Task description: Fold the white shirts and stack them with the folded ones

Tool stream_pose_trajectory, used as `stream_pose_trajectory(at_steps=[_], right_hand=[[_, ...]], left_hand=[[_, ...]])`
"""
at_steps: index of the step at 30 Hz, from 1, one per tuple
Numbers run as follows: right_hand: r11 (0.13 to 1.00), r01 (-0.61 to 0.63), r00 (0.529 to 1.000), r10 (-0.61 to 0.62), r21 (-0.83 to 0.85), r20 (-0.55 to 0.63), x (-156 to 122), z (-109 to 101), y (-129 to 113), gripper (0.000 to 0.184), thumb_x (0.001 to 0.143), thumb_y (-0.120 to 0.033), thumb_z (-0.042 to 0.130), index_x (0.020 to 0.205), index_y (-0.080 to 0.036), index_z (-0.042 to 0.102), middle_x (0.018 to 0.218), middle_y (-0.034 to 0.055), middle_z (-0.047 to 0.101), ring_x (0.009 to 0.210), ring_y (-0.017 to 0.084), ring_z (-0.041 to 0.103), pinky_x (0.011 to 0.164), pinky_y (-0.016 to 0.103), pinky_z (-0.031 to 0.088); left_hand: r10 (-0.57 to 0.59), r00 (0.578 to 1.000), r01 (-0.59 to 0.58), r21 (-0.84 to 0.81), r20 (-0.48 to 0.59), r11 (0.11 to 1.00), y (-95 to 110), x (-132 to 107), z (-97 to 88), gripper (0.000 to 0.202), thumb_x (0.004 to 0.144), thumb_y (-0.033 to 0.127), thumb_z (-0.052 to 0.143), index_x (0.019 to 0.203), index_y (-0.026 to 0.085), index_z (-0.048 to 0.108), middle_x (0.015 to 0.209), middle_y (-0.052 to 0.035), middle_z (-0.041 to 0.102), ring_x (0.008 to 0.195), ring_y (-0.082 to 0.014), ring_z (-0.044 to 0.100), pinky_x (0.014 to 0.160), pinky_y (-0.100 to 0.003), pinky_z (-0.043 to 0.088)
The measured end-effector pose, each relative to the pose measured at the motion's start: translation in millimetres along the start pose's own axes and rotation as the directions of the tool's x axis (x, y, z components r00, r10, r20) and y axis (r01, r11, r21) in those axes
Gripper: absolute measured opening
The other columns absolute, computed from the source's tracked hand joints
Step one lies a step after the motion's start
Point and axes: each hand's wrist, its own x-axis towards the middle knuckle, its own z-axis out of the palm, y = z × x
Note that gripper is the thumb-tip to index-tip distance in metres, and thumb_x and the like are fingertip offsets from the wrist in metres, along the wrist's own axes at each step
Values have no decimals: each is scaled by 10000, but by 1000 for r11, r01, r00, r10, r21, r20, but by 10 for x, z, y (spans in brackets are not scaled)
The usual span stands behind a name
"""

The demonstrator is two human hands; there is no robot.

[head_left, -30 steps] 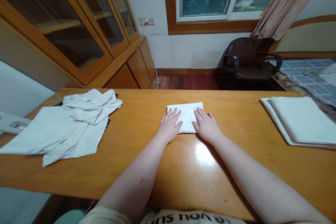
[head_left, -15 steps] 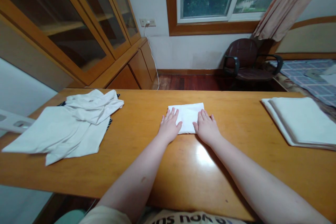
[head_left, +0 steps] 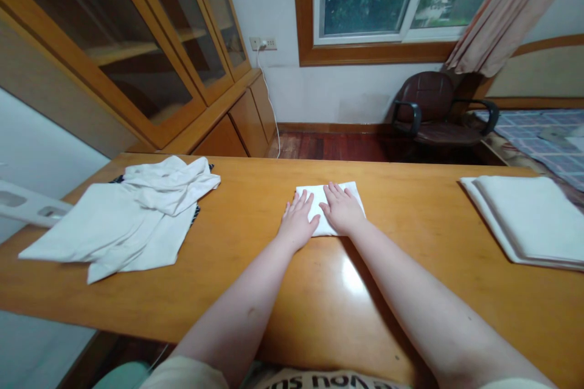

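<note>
A white cloth [head_left: 323,228], folded into a small rectangle, lies flat on the wooden table [head_left: 246,219] in front of me. My left hand [head_left: 298,222] rests on its left edge, fingers stretched forward and thumb apart. Pressed flat over the middle and right part of the cloth is my right hand [head_left: 343,209], its fingers extended. Both palms face down, and they cover much of the cloth between them. Neither hand grips anything.
Loose, crumpled white cloths [head_left: 137,219] lie at the table's left, with dark striped fabric under them. A white slotted bar [head_left: 31,206] reaches in beside them. Folded white cloths [head_left: 529,219] are stacked at the right. Beyond the table stand a chair [head_left: 429,109] and a cabinet [head_left: 182,97].
My right hand has slid left across the folded cloth, from its right edge towards the middle, closer to my left hand. The left hand stays on the cloth's left side. The view has shifted slightly.
</note>
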Motion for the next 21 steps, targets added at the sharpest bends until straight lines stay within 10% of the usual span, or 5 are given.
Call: stream_pose_trajectory(at_steps=[13,21], right_hand=[[969,-246,967,244,-22,-74,-88,74,154,731,900,-488,333,1423,20,283,1491,254,222,1381,322,210,1081,465,210],[971,-232,973,230,-63,-31,-97,62,177,694,903,-415,321,1427,34,257,1491,264,213,1378,318,221,1081,438,224]], left_hand=[[-9,1000,10,67,-16,998,178,-57,-120,651,911,473,363,1452,124,267,1532,-151,178,1418,-298,96,1130,-500,111],[237,971,-239,83,33,967,544,247,-38,648,907,520,336,1429,135,339,1492,-124,314,1405,-262,192,1142,-457,102]])
